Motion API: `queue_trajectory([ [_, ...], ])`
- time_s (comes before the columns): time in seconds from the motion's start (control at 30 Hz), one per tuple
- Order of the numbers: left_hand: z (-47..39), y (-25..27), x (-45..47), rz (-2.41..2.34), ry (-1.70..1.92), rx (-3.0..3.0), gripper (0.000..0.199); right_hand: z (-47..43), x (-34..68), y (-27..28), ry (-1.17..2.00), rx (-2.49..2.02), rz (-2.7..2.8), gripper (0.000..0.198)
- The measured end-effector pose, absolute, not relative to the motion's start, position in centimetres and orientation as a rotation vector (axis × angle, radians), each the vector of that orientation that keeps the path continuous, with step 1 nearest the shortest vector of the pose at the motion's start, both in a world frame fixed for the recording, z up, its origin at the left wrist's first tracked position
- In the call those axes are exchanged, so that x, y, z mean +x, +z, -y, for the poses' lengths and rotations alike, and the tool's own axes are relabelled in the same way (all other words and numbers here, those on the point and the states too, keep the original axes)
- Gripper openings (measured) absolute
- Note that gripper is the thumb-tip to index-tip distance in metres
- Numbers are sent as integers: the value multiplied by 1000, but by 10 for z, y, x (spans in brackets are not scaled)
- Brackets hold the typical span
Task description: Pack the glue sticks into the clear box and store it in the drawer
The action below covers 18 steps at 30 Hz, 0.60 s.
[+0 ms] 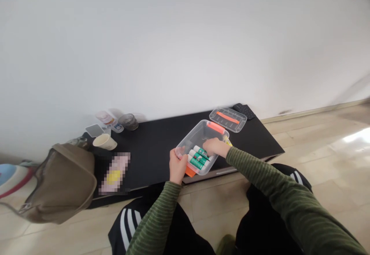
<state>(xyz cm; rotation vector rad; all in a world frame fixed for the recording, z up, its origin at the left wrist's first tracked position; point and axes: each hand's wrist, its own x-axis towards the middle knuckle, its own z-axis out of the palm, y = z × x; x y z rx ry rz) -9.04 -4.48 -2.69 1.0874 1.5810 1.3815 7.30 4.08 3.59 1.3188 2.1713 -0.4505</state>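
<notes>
A clear plastic box (189, 135) with orange side latches sits tilted above the front edge of the black table. My left hand (177, 166) grips its near left corner, thumb over the rim. Inside lie several glue sticks (197, 161) with green labels and white caps, side by side. My right hand (215, 147) reaches over the right rim into the box, fingers curled down beside the glue sticks; what the fingertips hold, if anything, is hidden. The box's clear lid (228, 119) with an orange handle lies on the table behind it.
On the black table (150, 151), a dark keypad-like object (244, 111) is beside the lid. To the left stand a paper cup (105, 142), a glass jar (128, 122) and a white bottle (110, 120), near a blurred pink item (123, 162). A brown bag (63, 185) rests at the left end.
</notes>
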Motion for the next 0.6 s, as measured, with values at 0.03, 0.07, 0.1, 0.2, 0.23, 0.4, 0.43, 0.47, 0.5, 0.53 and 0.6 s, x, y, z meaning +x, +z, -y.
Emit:
queue_trajectory([
  [0.03, 44, -28, -91, -1578, 1387, 1085, 36, -41, 72, 36, -453, 1298, -2159, 43],
  [0.07, 44, -28, -91, -1574, 1391, 1081, 36, -40, 72, 38, -456, 1294, -2158, 42],
  [0.1, 44, -28, -91, -1572, 1394, 1078, 36, -39, 72, 40, -457, 1308, -2170, 40],
  [0.2, 43, -27, -91, -1578, 1393, 1072, 36, -33, 79, 48, -438, 1415, -2314, 30],
  [0.23, 44, -27, -91, -1584, 1388, 1069, 35, -30, 84, 50, -436, 1502, -2432, 28],
  [0.4, 45, -25, -89, -1580, 1375, 1049, 35, -22, 135, 44, -384, 2467, -3088, 29],
  [0.43, 45, -25, -89, -1569, 1381, 1049, 35, -22, 150, 40, -356, 2686, -3097, 29],
  [0.47, 45, -26, -89, -1561, 1388, 1049, 35, -23, 164, 34, -339, 2882, -3047, 30],
  [0.5, 45, -27, -89, -1556, 1392, 1049, 36, -23, 178, 27, -350, 3013, -2961, 29],
  [0.53, 45, -27, -90, -1556, 1397, 1047, 36, -24, 190, 19, -383, 3090, -2842, 28],
  [0.6, 44, -28, -90, -1558, 1401, 1039, 36, -24, 208, 1, -500, 3055, -2599, 24],
])
